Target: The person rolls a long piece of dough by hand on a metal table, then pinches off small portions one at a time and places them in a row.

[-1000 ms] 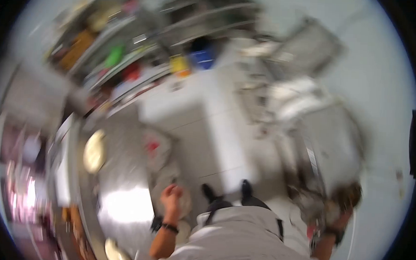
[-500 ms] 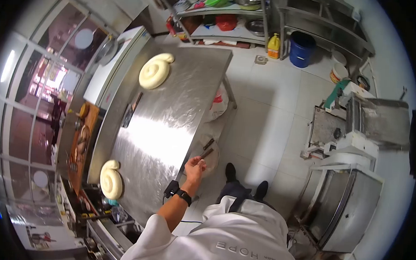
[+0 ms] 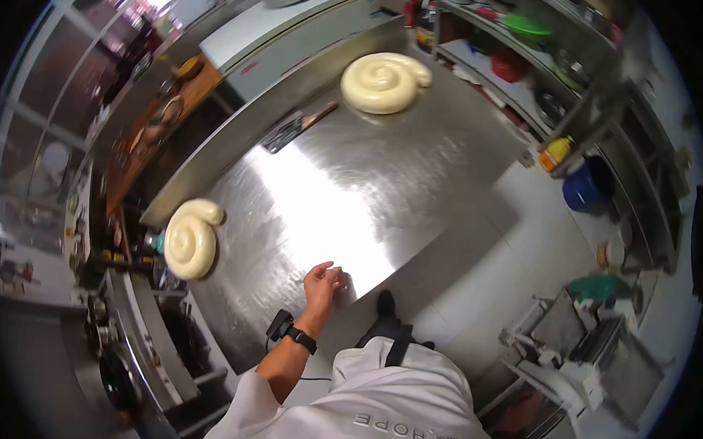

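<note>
My left hand (image 3: 322, 284) is over the near edge of the steel table (image 3: 416, 167), its fingers loosely bent and apart, with no object visible in them. A black band and a small black box (image 3: 280, 325) with a cable sit at that wrist. My right hand is out of view. One thick coil of pale dough (image 3: 190, 240) lies at the table's left end, its tail pointing up and right. A larger dough coil (image 3: 381, 83) rests at the far side. Between them lies a flat dark-bladed tool (image 3: 285, 133) with a wooden handle.
A raised steel backsplash (image 3: 263, 98) borders the table, with a white cabinet (image 3: 297, 37) behind it. Shelving (image 3: 491, 65), a yellow jug (image 3: 555, 153) and a blue bucket (image 3: 588, 185) stand at right. A roller machine (image 3: 596, 356) is at lower right.
My view has turned and tilted toward the table, so the dough coils look larger. My left hand has moved from beside the table's edge to above its surface, its fingers loosening.
</note>
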A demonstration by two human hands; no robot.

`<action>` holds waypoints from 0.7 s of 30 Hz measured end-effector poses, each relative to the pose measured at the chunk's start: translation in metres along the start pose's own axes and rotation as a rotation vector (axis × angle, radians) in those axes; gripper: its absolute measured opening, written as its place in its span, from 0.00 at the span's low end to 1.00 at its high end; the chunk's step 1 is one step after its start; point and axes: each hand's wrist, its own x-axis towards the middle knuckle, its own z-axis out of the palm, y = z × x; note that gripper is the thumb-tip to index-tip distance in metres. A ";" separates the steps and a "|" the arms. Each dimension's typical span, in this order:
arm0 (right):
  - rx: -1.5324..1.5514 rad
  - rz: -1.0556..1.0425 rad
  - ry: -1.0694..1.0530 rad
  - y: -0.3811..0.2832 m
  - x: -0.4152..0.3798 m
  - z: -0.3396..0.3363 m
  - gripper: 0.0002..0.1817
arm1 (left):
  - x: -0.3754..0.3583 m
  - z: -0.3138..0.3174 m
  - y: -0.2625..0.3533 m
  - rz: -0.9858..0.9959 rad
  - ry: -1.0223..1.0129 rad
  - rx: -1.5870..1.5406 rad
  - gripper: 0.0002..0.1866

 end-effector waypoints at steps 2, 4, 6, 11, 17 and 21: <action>0.109 0.040 -0.178 -0.043 0.018 0.071 0.13 | 0.010 -0.012 0.011 -0.044 0.004 -0.131 0.22; 0.026 0.025 -0.114 -0.055 0.049 0.138 0.13 | 0.017 -0.020 0.017 -0.034 0.063 -0.169 0.22; -0.048 -0.016 -0.036 -0.071 0.078 0.202 0.13 | 0.028 -0.037 0.007 0.013 0.101 -0.200 0.22; -0.423 -0.163 -0.548 -0.122 0.069 0.400 0.10 | 0.003 -0.050 -0.002 0.004 0.261 -0.289 0.20; -0.705 -0.829 -1.259 -0.141 -0.014 0.720 0.11 | -0.090 -0.040 -0.025 0.049 0.647 -0.233 0.20; -0.689 -1.368 -1.402 -0.100 -0.047 0.907 0.15 | -0.175 0.002 -0.078 0.052 1.004 -0.280 0.14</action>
